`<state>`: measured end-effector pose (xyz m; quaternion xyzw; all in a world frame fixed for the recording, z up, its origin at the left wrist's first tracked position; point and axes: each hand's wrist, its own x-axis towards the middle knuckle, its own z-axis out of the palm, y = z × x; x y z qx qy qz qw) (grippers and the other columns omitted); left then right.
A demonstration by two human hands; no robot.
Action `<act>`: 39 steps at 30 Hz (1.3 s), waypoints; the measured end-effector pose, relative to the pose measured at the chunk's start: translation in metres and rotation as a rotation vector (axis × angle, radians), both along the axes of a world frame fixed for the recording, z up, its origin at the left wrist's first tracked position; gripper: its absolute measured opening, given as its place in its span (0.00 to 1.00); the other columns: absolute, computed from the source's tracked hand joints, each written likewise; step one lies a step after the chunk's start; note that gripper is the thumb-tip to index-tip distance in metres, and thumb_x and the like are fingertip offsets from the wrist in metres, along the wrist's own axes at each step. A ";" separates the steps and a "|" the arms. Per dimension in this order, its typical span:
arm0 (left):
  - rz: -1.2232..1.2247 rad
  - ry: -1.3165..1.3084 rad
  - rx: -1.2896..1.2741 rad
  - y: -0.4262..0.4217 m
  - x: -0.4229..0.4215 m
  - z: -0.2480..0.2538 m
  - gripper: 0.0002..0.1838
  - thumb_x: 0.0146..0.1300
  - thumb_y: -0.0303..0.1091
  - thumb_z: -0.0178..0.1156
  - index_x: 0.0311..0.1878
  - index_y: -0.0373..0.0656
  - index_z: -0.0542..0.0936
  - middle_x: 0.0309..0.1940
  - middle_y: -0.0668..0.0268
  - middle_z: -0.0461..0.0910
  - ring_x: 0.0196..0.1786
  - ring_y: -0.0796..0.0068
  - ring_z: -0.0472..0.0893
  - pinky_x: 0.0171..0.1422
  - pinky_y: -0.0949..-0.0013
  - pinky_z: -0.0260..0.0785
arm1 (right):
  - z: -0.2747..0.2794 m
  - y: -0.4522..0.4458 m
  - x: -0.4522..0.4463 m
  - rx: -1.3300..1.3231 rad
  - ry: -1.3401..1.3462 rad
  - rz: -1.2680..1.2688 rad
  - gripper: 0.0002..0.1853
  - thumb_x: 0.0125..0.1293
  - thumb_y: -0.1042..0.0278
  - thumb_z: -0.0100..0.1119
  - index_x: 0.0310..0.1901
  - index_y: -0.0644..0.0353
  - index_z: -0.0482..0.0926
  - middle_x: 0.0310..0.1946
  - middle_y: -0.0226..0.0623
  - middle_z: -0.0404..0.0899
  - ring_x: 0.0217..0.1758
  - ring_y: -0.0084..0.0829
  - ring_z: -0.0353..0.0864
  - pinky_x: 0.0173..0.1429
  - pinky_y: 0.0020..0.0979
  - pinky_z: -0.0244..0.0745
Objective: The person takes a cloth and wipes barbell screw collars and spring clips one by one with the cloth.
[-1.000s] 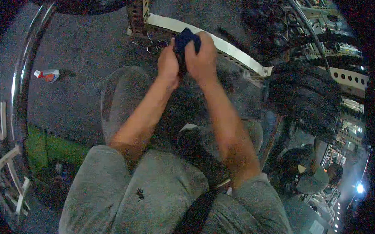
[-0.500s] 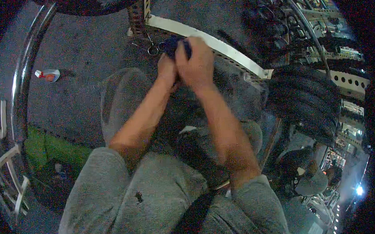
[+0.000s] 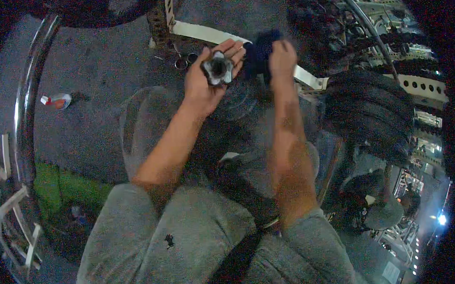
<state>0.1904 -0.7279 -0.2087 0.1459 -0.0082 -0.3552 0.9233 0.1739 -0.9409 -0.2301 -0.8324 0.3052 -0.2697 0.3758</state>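
Observation:
On the upturned palm of my left hand (image 3: 199, 90) rests a star-shaped collar (image 3: 217, 69), grey metal with dark edges and a round hole in its middle. The fingers of that hand stretch out beside the collar. To its right, my right hand (image 3: 283, 61) is closed on a dark blue cloth (image 3: 260, 51), smeared by motion. The cloth hangs in front of a white steel beam (image 3: 202, 33) and is apart from the collar. Two metal rings (image 3: 181, 64), perhaps scissor handles, lie just left of my left hand.
A clear spray bottle (image 3: 57, 102) with a red part lies on the dark floor at left. A curved chrome tube (image 3: 20, 100) runs down the left side. Black discs (image 3: 368, 115) stand stacked at right. Another person in a cap (image 3: 385, 214) is at lower right.
My hands have parted: they were together around the blue cloth. The right hand has moved right with the cloth, and the left palm has turned up, exposing the collar.

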 end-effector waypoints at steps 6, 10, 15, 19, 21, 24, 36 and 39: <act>-0.007 0.073 -0.272 0.012 0.010 0.000 0.31 0.74 0.48 0.36 0.69 0.30 0.59 0.71 0.45 0.59 0.74 0.48 0.59 0.75 0.51 0.57 | 0.079 0.020 -0.021 1.025 -0.529 -0.043 0.21 0.74 0.50 0.45 0.52 0.59 0.79 0.46 0.37 0.82 0.46 0.37 0.81 0.58 0.39 0.73; 0.065 0.086 -0.155 0.009 0.008 -0.011 0.31 0.75 0.50 0.35 0.67 0.32 0.64 0.69 0.48 0.63 0.72 0.53 0.63 0.73 0.54 0.60 | 0.071 0.016 -0.039 -0.061 -0.356 0.113 0.20 0.73 0.56 0.46 0.54 0.62 0.77 0.50 0.41 0.81 0.52 0.40 0.80 0.62 0.41 0.71; 0.168 0.192 0.288 0.011 -0.001 -0.021 0.24 0.74 0.49 0.44 0.66 0.45 0.69 0.59 0.62 0.75 0.61 0.67 0.75 0.66 0.61 0.67 | 0.056 0.155 -0.048 -0.548 0.275 0.775 0.29 0.69 0.58 0.47 0.69 0.60 0.61 0.61 0.57 0.68 0.65 0.61 0.64 0.74 0.53 0.51; 0.253 0.056 0.489 0.012 -0.001 -0.017 0.26 0.74 0.50 0.44 0.66 0.45 0.69 0.60 0.62 0.74 0.61 0.66 0.75 0.66 0.61 0.68 | 0.042 0.164 -0.033 -0.345 -0.001 0.731 0.37 0.67 0.53 0.51 0.73 0.61 0.53 0.72 0.56 0.53 0.75 0.60 0.49 0.77 0.54 0.41; 0.268 0.014 0.468 0.011 0.003 -0.016 0.26 0.73 0.51 0.44 0.66 0.45 0.69 0.60 0.62 0.74 0.61 0.65 0.75 0.66 0.61 0.68 | 0.043 0.157 -0.019 -0.204 0.019 0.751 0.36 0.68 0.54 0.51 0.72 0.62 0.54 0.75 0.54 0.47 0.77 0.57 0.44 0.78 0.52 0.39; 0.255 0.007 0.298 0.021 0.010 -0.018 0.27 0.73 0.52 0.43 0.67 0.45 0.68 0.61 0.62 0.74 0.60 0.64 0.75 0.65 0.61 0.68 | 0.053 0.173 -0.034 -0.297 0.081 0.799 0.35 0.69 0.54 0.49 0.72 0.63 0.55 0.75 0.53 0.49 0.77 0.57 0.46 0.78 0.53 0.39; 0.123 0.057 0.679 0.032 0.009 0.019 0.24 0.71 0.46 0.47 0.63 0.42 0.70 0.56 0.61 0.76 0.55 0.65 0.77 0.58 0.61 0.70 | 0.047 0.163 -0.029 -0.325 0.044 0.835 0.28 0.72 0.52 0.45 0.72 0.43 0.58 0.76 0.48 0.42 0.77 0.61 0.42 0.74 0.65 0.35; 0.000 0.104 0.867 0.043 0.015 0.050 0.22 0.71 0.45 0.50 0.60 0.40 0.73 0.51 0.61 0.78 0.50 0.65 0.78 0.51 0.59 0.72 | 0.031 0.148 -0.007 -0.603 -0.006 0.818 0.27 0.72 0.54 0.43 0.71 0.46 0.59 0.74 0.45 0.50 0.74 0.60 0.48 0.73 0.64 0.41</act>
